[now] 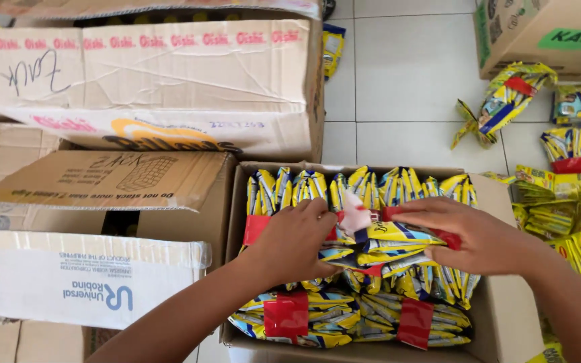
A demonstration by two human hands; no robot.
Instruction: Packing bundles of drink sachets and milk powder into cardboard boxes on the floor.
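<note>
- far left: stack of closed brown cartons, flaps worn; a white-sided carton sits below them, low in the view
- big carton at top left, creased flap with scribbled pen marks, right behind the open box
- open box in the middle, packed with yellow-and-blue sachet bundles, each bound with a red tape band; back row stands upright, front bundles lie flat
- left hand over the left half of the open box, fingers curled down and nearly closed, tips pressed on the left end of the bundle that lies across the top of the pile; thumb hidden, so a full grip can't be confirmed
- that bundle sits inside the open box, mid-height, between both hands, a white wrapper end sticking up by the left fingertips
- right hand on the right end of the same bundle, fingers stretched long and close together over its top, thumb underneath, pinching it; red tape shows just under the fingers
- white tile floor behind the open box
- loose sachet strip lying on the tiles at upper right, near another brown carton
- far right: heap of more yellow sachet packs on the floor, beside the open box
</note>
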